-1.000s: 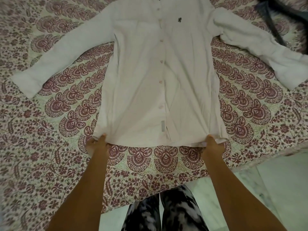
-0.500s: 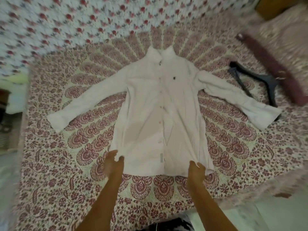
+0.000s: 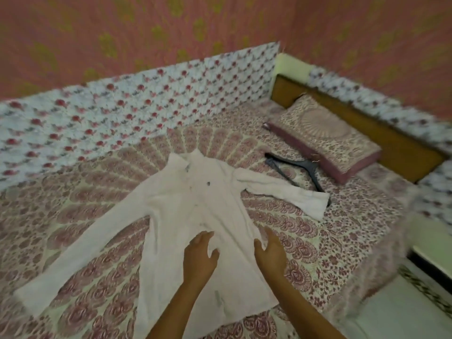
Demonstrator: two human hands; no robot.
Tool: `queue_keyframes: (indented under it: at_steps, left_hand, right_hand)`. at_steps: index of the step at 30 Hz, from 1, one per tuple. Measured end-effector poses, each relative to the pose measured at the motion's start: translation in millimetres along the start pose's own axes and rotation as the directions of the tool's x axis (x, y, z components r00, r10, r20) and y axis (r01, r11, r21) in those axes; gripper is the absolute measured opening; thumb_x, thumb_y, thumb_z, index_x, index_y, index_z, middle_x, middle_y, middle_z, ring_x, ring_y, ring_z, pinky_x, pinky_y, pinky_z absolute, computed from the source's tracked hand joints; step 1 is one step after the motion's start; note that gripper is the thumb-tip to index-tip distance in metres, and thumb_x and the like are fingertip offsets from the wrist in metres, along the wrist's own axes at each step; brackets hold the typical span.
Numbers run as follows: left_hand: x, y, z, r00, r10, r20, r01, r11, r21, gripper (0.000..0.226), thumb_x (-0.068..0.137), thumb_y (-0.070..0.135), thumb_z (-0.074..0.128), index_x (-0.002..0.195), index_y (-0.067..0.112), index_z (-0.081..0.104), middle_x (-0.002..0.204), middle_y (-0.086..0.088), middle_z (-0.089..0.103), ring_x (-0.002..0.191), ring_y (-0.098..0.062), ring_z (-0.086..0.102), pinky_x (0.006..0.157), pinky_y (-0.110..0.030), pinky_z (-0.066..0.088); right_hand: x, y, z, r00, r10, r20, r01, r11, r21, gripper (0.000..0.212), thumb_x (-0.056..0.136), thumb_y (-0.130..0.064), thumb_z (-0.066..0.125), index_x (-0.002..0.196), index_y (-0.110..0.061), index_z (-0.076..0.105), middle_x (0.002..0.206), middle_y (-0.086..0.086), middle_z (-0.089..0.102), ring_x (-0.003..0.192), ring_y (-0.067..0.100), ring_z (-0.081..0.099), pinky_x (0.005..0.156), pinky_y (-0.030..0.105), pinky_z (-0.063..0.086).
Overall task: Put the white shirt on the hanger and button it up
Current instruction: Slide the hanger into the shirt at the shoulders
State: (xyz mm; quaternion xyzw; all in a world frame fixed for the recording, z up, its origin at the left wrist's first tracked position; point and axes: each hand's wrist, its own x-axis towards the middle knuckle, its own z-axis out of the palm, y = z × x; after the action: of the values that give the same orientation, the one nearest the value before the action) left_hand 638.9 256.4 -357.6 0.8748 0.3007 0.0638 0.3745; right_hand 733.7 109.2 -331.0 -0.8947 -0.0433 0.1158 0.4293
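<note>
— Where is the white shirt (image 3: 176, 216)?
— Flat on the bed, front up, collar toward the far wall; both sleeves lie spread out to the sides on the patterned bedsheet (image 3: 318, 243).
— And the hanger (image 3: 297, 171)?
— Dark, lying on the sheet apart from the shirt's body, between the shirt's outstretched sleeve and the pillow (image 3: 325, 143); one end sits just beside that sleeve's cuff.
— The hands?
— The left hand (image 3: 200, 253) is over the lower front of the shirt, its grip spread, fingers straight and apart; the right hand (image 3: 270, 253) is over the shirt's side edge, grip likewise spread, holding nothing; whether either palm touches the cloth I cannot tell, the view is blurred.
— Anything else?
— A wooden headboard (image 3: 391, 145) behind the pillow; a rose-print cloth (image 3: 122, 106) along the wall.
</note>
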Motion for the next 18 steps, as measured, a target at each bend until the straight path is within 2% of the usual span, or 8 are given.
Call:
queue_keyframes:
  at_steps: [4, 9, 13, 18]
  left_hand:
    - [29, 33, 5, 0.987, 0.157, 0.013, -0.158, 0.986, 0.044, 0.046, 0.087, 0.023, 0.059, 0.131, 0.019, 0.049, 0.141, -0.003, 0.046, 0.132, -0.020, 0.041, 0.111, -0.034, 0.030]
    - [67, 80, 20, 0.960, 0.280, 0.028, -0.281, 0.958, 0.051, 0.044, 0.085, 0.023, 0.062, 0.128, 0.014, 0.053, 0.138, -0.007, 0.050, 0.128, -0.025, 0.046, 0.109, -0.037, 0.033]
    - [94, 117, 41, 0.947, 0.319, 0.038, -0.320, 0.947, 0.026, 0.045, 0.083, 0.018, 0.064, 0.127, 0.010, 0.055, 0.135, -0.010, 0.053, 0.124, -0.026, 0.050, 0.106, -0.032, 0.034]
    - [137, 159, 85, 0.947, 0.309, 0.090, -0.313, 0.949, 0.029, 0.052, 0.076, 0.032, 0.052, 0.123, 0.009, 0.058, 0.128, -0.011, 0.058, 0.118, -0.028, 0.053, 0.103, -0.036, 0.039]
  right_hand:
    - [20, -3, -32, 0.995, -0.048, -0.087, 0.044, 0.998, -0.053, 0.049, 0.088, -0.022, 0.053, 0.135, -0.010, 0.044, 0.130, 0.013, 0.055, 0.117, 0.030, 0.051, 0.099, 0.038, 0.039]
    - [52, 11, -75, 0.982, -0.049, -0.181, 0.032, 0.995, -0.096, 0.049, 0.088, -0.016, 0.055, 0.135, -0.009, 0.043, 0.134, 0.012, 0.052, 0.123, 0.029, 0.048, 0.101, 0.038, 0.038]
    - [86, 26, -102, 0.976, -0.045, -0.214, 0.027, 0.996, -0.088, 0.048, 0.089, -0.019, 0.054, 0.135, -0.008, 0.044, 0.135, 0.012, 0.052, 0.121, 0.029, 0.050, 0.102, 0.040, 0.040]
    - [153, 54, -125, 0.977, -0.014, -0.214, -0.006, 0.996, -0.092, 0.047, 0.090, -0.020, 0.054, 0.134, -0.009, 0.044, 0.132, 0.012, 0.054, 0.119, 0.031, 0.051, 0.099, 0.042, 0.042]
